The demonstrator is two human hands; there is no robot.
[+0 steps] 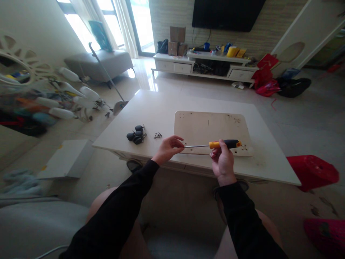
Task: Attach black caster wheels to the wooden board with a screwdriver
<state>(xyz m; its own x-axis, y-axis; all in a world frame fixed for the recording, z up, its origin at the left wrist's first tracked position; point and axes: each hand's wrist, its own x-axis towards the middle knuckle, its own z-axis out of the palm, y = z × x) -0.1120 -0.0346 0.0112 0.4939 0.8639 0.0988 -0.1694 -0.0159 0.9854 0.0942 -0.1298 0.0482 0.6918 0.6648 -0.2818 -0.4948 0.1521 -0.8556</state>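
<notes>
Your right grip [223, 162] wraps the screwdriver [215, 144] over the board [198, 127], shaft toward nine o'clock; your left grip [169, 148] pinches its tip, probably steadying it. Screws [158, 135] and casters [137, 139] lie at the board's nine o'clock.

You face a black television [228, 15] above a white cabinet [183, 68] bearing cardboard boxes [177, 35], with a grey bench [118, 62] to your left and a red plastic object [309, 169] to your right

Daylight glaring through windows [141, 27], shine on the floor [153, 85], dim foreground — edges stretched, blurred
</notes>
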